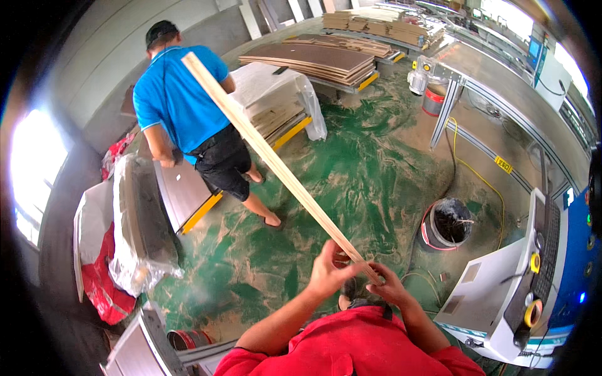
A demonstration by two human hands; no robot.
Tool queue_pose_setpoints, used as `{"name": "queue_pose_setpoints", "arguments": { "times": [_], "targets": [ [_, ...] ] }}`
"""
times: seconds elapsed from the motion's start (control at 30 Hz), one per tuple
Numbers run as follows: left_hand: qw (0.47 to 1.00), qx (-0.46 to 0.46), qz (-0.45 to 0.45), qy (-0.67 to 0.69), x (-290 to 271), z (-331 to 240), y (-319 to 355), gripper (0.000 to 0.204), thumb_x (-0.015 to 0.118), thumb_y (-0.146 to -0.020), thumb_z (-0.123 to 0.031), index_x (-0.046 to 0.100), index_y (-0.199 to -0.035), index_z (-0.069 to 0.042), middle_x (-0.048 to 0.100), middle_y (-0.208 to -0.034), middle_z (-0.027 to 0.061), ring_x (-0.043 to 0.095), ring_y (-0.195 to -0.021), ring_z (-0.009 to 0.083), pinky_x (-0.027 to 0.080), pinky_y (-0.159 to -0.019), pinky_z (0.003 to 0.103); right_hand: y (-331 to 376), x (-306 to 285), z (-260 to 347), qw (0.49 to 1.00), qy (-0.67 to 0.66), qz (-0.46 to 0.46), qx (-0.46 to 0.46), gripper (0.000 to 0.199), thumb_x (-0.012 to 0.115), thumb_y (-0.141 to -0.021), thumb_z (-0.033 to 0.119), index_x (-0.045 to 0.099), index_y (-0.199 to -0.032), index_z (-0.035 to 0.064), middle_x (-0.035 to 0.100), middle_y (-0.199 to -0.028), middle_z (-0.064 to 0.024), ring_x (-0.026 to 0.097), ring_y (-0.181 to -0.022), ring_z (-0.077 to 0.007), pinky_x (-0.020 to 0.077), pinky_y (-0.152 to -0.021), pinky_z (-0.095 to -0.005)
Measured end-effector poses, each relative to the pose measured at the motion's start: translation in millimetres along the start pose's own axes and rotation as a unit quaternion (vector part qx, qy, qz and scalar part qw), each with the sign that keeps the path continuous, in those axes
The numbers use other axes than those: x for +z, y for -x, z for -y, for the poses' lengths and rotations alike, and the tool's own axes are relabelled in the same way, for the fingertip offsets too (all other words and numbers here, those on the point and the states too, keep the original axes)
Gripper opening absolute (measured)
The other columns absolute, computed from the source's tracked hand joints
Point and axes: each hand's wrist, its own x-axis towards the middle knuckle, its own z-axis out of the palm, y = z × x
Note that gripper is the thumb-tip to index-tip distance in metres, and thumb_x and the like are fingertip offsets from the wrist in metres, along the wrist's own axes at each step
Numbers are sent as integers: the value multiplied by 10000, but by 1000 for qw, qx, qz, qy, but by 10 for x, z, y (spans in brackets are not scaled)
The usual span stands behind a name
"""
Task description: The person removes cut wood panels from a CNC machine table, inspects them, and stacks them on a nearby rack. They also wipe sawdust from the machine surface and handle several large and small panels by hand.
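Both hands pinch the near end of the strip point(276, 164): left hand point(329, 271) from the side, right hand point(387, 285) beneath. The strip runs away up-left toward the co-worker point(182, 106).

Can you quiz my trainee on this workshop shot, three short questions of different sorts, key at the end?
1. True or false: both hands grip the long pale wooden strip.
2. Which colour is the floor? A) blue B) green C) white
3. Fill in: the person in the blue shirt bends over a stack of ____.

Key:
1. True: left hand and right hand pinch its near end.
2. B
3. panels
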Motion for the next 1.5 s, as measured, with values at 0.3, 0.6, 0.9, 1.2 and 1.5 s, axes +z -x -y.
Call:
{"name": "queue_pose_setpoints", "arguments": {
  "times": [0.3, 0.6, 0.9, 1.2, 1.5],
  "targets": [
    [992, -21, -97, 72, -1219, -165, -3047, 530, 804, -773, -92, 474, -1184, -37, 640, -1016, 84, 655, -935, 194, 538, -837, 333, -2205, -1007, 403, 937, 326, -125, -3, 843, 810, -736, 271, 402, -1448, 83, 492, -1365, -207, 465, -1265, -409, 382, -1071, -486],
    [989, -78, -85, 95, -1939, 52, -6354, 502, 753, -826, -127, 451, -1223, -70, 641, -1041, 90, 646, -922, 188, 558, -719, 329, -4769, -2120, 141, 838, 450, -292, 106, 588, 777, -714, 246, 571, -1245, 99, 591, -1222, -130, 513, -1175, -366, 348, -1035, -478],
    [985, -141, -41, 87, -1934, -289, -9516, 353, 679, -886, -249, 531, -1150, -67, 651, -1048, 94, 688, -880, 238, 567, -666, 348, -6733, -3440, 522, 808, 420, -391, 132, 279, 779, -720, 223, 670, -943, 95, 660, -949, -105, 605, -981, -328, 403, -911, -465],
    [973, -189, -129, 25, -1884, -415, -12681, 365, 608, -904, -394, 554, -1104, -94, 653, -980, 95, 691, -837, 240, 553, -627, 348, -9513, -5537, 863, 877, 387, -281, 43, 250, 816, -685, 219, 657, -815, 75, 646, -841, -113, 614, -876, -343, 472, -775, -451],
    [930, -234, -260, 115, -1805, -156, -15742, 490, 690, -825, -526, 537, -948, -77, 640, -809, 95, 680, -678, 219, 520, -506, 291, -12047, -7727, 1407, 927, 306, -215, -7, 289, 796, -743, 217, 664, -923, 34, 654, -882, -156, 621, -875, -369, 499, -756, -428]
  ]
}}
